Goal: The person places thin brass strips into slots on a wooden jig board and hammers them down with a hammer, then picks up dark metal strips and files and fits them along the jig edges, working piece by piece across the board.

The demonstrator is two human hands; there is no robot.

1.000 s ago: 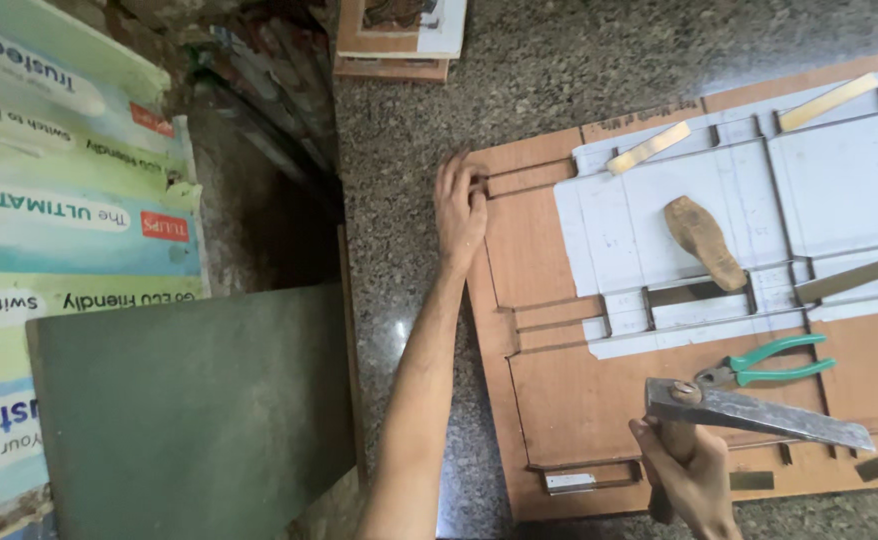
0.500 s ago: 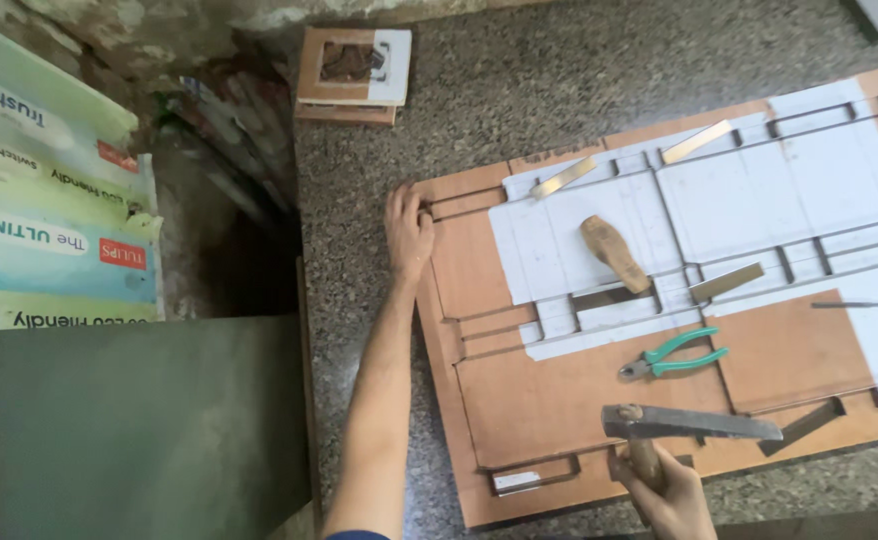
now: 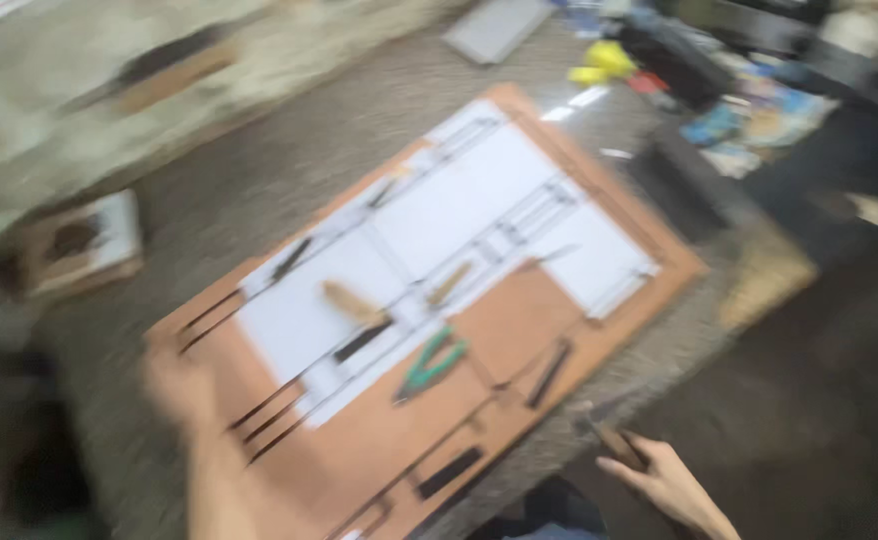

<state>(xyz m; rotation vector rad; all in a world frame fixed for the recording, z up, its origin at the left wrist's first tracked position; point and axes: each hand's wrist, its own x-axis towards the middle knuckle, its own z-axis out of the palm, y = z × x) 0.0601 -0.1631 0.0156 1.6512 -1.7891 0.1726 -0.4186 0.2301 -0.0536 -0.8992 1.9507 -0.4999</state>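
Note:
The whole view is motion-blurred. A brown board [image 3: 539, 330] lies slantwise on a speckled stone counter, with a white sheet [image 3: 479, 210] and thin dark strips on it. My left hand [image 3: 174, 385] rests flat on the board's left edge, holding nothing. My right hand [image 3: 671, 482] is off the board's near edge, closed on the wooden handle of a metal try square [image 3: 609, 438]. Green-handled pliers [image 3: 431, 365] and a wooden-handled tool [image 3: 351, 300] lie mid-board, between the hands.
A small brown-and-white box [image 3: 79, 245] sits on the counter at left. A grey flat object [image 3: 499, 25] lies at the top. Yellow [image 3: 604, 60] and mixed clutter fills the upper right. The counter's edge drops to dark floor at right.
The view has swung right and tilted. My right hand has carried the try square off the board to beyond its near edge. My left hand stays on the board's left edge.

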